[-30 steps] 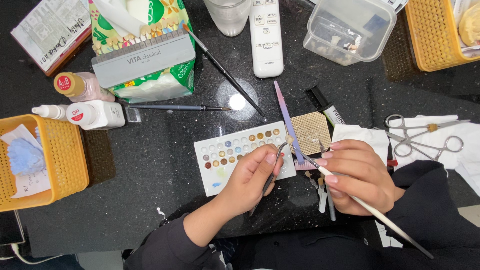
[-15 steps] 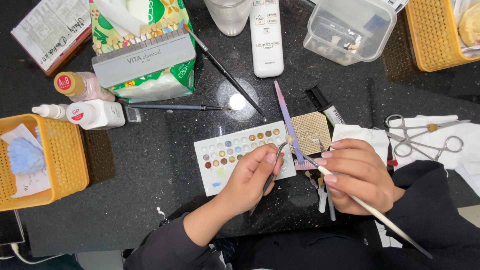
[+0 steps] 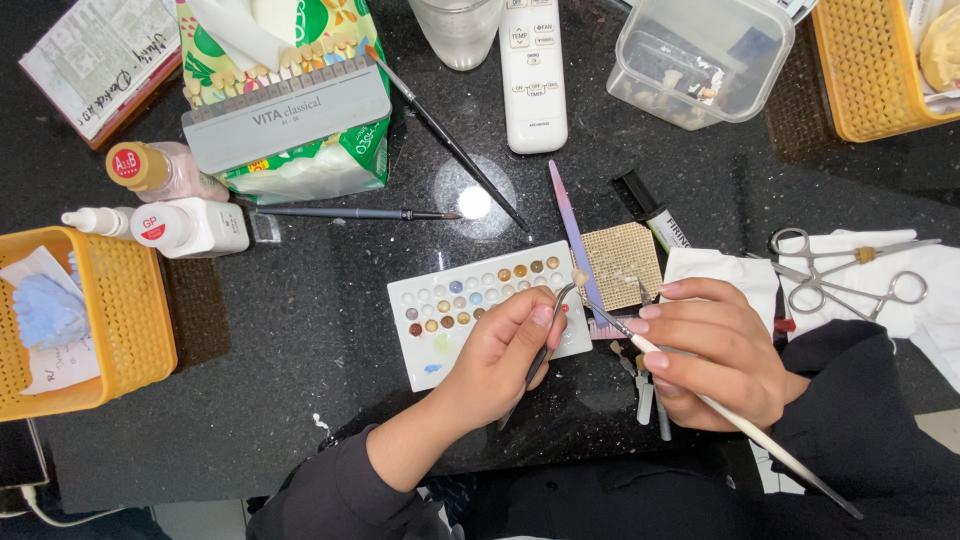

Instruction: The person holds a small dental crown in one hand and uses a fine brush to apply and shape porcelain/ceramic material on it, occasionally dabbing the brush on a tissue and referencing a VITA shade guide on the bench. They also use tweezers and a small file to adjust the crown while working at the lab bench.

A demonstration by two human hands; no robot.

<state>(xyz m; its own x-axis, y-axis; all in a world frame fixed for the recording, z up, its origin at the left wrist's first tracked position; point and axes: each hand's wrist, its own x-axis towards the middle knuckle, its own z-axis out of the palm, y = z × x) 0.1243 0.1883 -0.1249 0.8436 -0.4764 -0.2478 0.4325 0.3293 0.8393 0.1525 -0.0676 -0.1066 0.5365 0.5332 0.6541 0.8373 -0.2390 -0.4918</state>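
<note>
My left hand (image 3: 500, 355) pinches tweezers (image 3: 545, 340) holding, apparently, a small tooth (image 3: 578, 277) above the palette (image 3: 470, 310); my right hand (image 3: 715, 350) grips a brush (image 3: 720, 410), best applied lightly.

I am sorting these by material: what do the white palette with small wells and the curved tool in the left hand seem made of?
The white rectangular palette with small wells looks like glazed ceramic or plastic: smooth, slightly glossy. The curved grey tool in the left hand looks like metal: thin, dull sheen.

You look down on a glossy black speckled worktop (image 3: 300, 330) that fills most of the frame. A bright overhead light (image 3: 474, 202) glares off it, centre top.
</note>
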